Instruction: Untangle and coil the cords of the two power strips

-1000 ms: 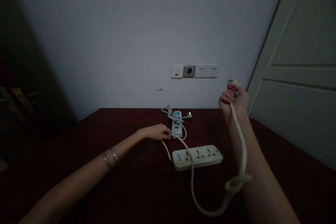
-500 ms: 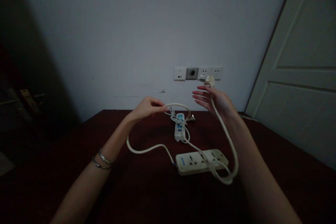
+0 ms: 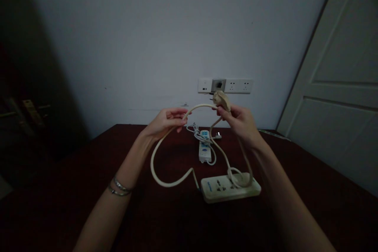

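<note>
My left hand [image 3: 169, 121] pinches the cream power cord [image 3: 168, 184] at the left of a raised loop. Across from it, my right hand [image 3: 238, 120] is closed around the cord's end just below the plug [image 3: 221, 99], whose prongs point left. The loop's right side also meets the right fingertips. From there the cord drops to a small coil lying over the right part of a cream power strip [image 3: 230, 187] on the table. The cord's other end enters that strip's left end.
Behind lies a smaller white power strip [image 3: 204, 146] with blue sockets, its thin cord bundled over it and its plug [image 3: 217, 135] alongside. Wall sockets [image 3: 238, 86] are set above the dark red table [image 3: 165, 220]. A white door [image 3: 339, 110] stands at the right.
My right hand has moved left and its fingers have closed on the cord by the plug, meeting the loop. The cord between the hands has risen slightly.
</note>
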Tool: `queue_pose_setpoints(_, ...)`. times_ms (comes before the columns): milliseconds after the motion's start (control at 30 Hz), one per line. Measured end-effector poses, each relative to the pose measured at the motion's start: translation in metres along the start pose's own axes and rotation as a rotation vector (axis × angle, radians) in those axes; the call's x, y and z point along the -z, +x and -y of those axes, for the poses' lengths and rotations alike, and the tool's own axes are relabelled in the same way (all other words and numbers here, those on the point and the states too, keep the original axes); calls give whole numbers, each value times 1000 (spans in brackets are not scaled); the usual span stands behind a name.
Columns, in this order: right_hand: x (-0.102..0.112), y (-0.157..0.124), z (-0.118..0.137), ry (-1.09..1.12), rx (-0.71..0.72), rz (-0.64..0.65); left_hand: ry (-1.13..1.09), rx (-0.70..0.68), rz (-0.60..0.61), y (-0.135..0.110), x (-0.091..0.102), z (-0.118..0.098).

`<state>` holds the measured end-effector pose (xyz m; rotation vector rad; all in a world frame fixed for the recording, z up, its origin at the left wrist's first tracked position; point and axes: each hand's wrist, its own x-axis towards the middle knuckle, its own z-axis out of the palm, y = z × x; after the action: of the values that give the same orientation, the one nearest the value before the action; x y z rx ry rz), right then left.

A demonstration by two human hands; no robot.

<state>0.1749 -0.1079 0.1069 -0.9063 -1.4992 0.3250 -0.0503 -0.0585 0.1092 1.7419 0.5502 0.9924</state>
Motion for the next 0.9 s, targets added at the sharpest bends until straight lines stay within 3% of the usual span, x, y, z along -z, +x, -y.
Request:
queue_pose_setpoints(100,7,-1,9,-108,105,-90,42,109,139,1,5,6)
queue_pose_setpoints(200,17,-1,16,-143,103,-191,143,270,290,4,12,16)
queue_pose_setpoints(333,31,1,14,-76,-42,-272,138,277,249,10,12,29)
queue_pose_setpoints(533,37,4,6,287,-271,-49,15,252,22,22,-12,45)
queue_pose_setpoints(667,29,2,12,401,-343,22,120,235,-68,26,-30,57)
queue_pose_setpoints(800,13,-4,17,366,-322,64,248,125,-53,22,-43,60)
queue_pose_setpoints(900,1,-8,17,304,-297,151,203,16,69,16,-48,56)
